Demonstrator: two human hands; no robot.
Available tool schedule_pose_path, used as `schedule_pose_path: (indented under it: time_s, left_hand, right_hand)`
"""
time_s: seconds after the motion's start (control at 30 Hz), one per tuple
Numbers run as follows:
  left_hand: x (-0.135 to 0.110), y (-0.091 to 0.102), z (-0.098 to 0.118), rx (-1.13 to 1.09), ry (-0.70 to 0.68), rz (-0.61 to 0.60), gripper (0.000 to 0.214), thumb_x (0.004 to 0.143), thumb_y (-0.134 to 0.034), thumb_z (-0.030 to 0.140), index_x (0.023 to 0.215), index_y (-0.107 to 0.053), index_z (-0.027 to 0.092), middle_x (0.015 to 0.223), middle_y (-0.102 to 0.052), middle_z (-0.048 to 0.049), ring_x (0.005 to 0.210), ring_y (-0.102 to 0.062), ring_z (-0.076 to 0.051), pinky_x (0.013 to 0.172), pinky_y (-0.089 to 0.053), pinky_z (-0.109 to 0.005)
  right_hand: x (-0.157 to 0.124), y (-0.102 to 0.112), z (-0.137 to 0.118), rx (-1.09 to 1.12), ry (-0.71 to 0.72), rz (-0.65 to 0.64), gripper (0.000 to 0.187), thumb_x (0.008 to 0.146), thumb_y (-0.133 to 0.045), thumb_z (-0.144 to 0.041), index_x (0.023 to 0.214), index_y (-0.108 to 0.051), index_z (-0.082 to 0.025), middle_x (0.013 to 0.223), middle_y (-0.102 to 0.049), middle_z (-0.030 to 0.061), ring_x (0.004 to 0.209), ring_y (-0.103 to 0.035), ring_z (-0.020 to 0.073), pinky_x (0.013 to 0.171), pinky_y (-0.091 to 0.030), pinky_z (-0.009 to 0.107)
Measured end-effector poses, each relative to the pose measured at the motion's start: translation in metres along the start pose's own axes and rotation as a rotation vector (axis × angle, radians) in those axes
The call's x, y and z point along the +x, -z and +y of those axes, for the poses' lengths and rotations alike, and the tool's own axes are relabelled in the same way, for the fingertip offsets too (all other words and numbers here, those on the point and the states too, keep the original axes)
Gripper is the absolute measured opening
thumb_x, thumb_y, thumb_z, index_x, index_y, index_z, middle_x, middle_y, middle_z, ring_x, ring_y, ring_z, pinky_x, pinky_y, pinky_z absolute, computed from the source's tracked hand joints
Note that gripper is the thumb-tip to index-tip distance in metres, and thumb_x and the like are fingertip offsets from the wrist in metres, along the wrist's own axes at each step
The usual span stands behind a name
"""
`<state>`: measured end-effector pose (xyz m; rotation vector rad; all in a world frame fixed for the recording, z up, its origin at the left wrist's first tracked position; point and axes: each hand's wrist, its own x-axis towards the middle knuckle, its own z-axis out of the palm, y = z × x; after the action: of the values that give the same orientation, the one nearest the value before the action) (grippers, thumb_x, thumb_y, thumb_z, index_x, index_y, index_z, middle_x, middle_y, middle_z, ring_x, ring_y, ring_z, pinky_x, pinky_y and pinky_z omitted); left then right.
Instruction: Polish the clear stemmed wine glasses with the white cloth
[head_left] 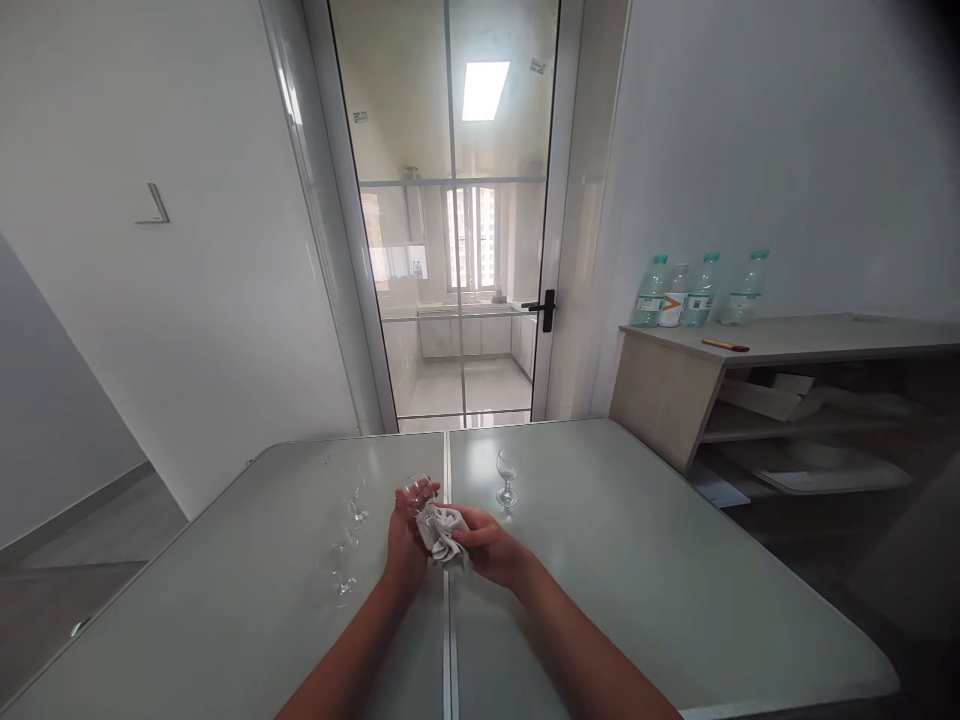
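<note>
Over the table's middle seam, my left hand [405, 525] is closed around a clear stemmed glass [418, 488], its bowl tilted up and away from me. Pinched in my right hand [486, 545] is a crumpled white cloth [444, 535], pressed against the lower part of that glass; the cloth hides the stem and foot. A second stemmed glass [506, 480] stands upright on the table just beyond my right hand. To the left of my left hand are more clear glasses, one farther off [356, 508] and one nearer [344, 570], their outlines faint against the tabletop.
The pale table [600, 560] has a metal seam down its middle. At the right stands a shelf unit [667, 385] with several plastic bottles [697, 300] and a yellow-brown pen-like object [724, 345] on top. Behind the table is a glazed door [465, 250] with a black handle [548, 310].
</note>
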<state>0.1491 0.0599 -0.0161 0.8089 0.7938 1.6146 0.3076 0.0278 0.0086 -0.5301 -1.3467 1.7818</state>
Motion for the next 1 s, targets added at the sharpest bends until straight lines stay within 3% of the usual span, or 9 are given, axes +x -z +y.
schedule_pose_path:
  time_s: [0.1, 0.2, 0.33, 0.47, 0.57, 0.67, 0.8, 0.93, 1.0]
  left_hand:
    - [-0.002, 0.001, -0.006, 0.077, -0.079, -0.032, 0.064, 0.082, -0.065, 0.074, 0.111, -0.073, 0.017, 0.108, -0.076, -0.0125, 0.105, -0.071, -0.029, 0.091, -0.053, -0.039]
    - [-0.006, 0.002, -0.011, 0.172, -0.156, -0.104, 0.06, 0.083, -0.071, 0.066, 0.12, -0.069, 0.019, 0.113, -0.075, -0.0124, 0.114, -0.068, -0.03, 0.097, -0.051, -0.039]
    - [-0.01, 0.001, -0.009, 0.243, -0.2, -0.139, 0.067, 0.079, -0.074, 0.066, 0.126, -0.066, 0.02, 0.123, -0.072, -0.0153, 0.12, -0.064, -0.032, 0.102, -0.049, -0.041]
    - [-0.009, 0.0, -0.004, 0.311, -0.19, -0.064, 0.069, 0.071, -0.085, 0.059, 0.126, -0.069, 0.02, 0.114, -0.072, -0.011, 0.107, -0.067, -0.029, 0.091, -0.052, -0.035]
    - [-0.006, 0.0, -0.003, 0.228, -0.112, -0.066, 0.064, 0.076, -0.082, 0.058, 0.125, -0.07, 0.018, 0.102, -0.073, -0.0085, 0.094, -0.068, -0.024, 0.084, -0.053, -0.033]
    - [-0.003, 0.002, -0.004, 0.038, -0.023, -0.154, 0.064, 0.08, -0.076, 0.063, 0.122, -0.071, 0.016, 0.111, -0.073, -0.0128, 0.096, -0.069, -0.025, 0.087, -0.054, -0.036]
    - [-0.003, 0.004, -0.007, -0.084, 0.111, -0.237, 0.064, 0.087, -0.066, 0.067, 0.127, -0.069, 0.017, 0.129, -0.069, -0.0178, 0.107, -0.069, -0.029, 0.094, -0.054, -0.043]
    - [-0.001, 0.006, -0.012, 0.062, -0.046, -0.161, 0.061, 0.081, -0.076, 0.06, 0.123, -0.069, 0.017, 0.125, -0.072, -0.0175, 0.107, -0.071, -0.029, 0.095, -0.054, -0.042]
    - [0.0, 0.007, -0.015, 0.125, -0.116, -0.139, 0.063, 0.08, -0.079, 0.058, 0.126, -0.067, 0.018, 0.127, -0.071, -0.0177, 0.11, -0.071, -0.03, 0.096, -0.054, -0.042]
  right_hand:
    - [0.007, -0.003, 0.013, -0.296, 0.092, 0.069, 0.036, 0.079, -0.074, -0.035, 0.112, -0.071, -0.02, 0.095, -0.072, 0.0037, 0.091, -0.064, 0.0232, 0.082, -0.049, 0.033]
    - [0.014, -0.005, 0.028, -0.634, 0.194, 0.285, 0.023, 0.083, -0.069, -0.027, 0.105, -0.068, -0.02, 0.09, -0.073, 0.0033, 0.08, -0.063, 0.0207, 0.074, -0.046, 0.03]
    - [0.017, -0.002, 0.034, -0.848, 0.238, 0.438, 0.011, 0.085, -0.065, -0.025, 0.095, -0.066, -0.022, 0.082, -0.071, 0.0018, 0.071, -0.059, 0.0182, 0.068, -0.042, 0.028]
    - [0.017, 0.002, 0.028, -0.758, 0.227, 0.449, 0.01, 0.083, -0.068, -0.03, 0.085, -0.065, -0.021, 0.074, -0.066, -0.0007, 0.068, -0.055, 0.0165, 0.067, -0.039, 0.027]
    - [0.019, 0.003, 0.025, -0.327, 0.114, 0.333, 0.023, 0.079, -0.073, -0.04, 0.084, -0.065, -0.019, 0.073, -0.062, -0.0004, 0.067, -0.053, 0.0156, 0.067, -0.041, 0.027]
    - [0.017, 0.004, 0.022, -0.051, 0.002, 0.181, 0.037, 0.079, -0.069, -0.053, 0.084, -0.064, -0.017, 0.077, -0.063, 0.0036, 0.067, -0.056, 0.0173, 0.069, -0.047, 0.032]
    - [0.014, 0.006, 0.019, -0.171, -0.012, 0.165, 0.041, 0.09, -0.051, -0.058, 0.083, -0.062, -0.019, 0.081, -0.065, 0.0066, 0.069, -0.058, 0.0201, 0.07, -0.05, 0.038]
    - [0.015, 0.006, 0.022, -0.383, 0.071, 0.334, 0.02, 0.082, -0.068, -0.04, 0.081, -0.062, -0.021, 0.077, -0.064, 0.0031, 0.076, -0.056, 0.0212, 0.073, -0.043, 0.033]
    - [0.015, 0.007, 0.024, -0.644, 0.146, 0.467, 0.011, 0.079, -0.07, -0.029, 0.081, -0.062, -0.022, 0.076, -0.063, 0.0024, 0.078, -0.055, 0.0215, 0.076, -0.039, 0.032]
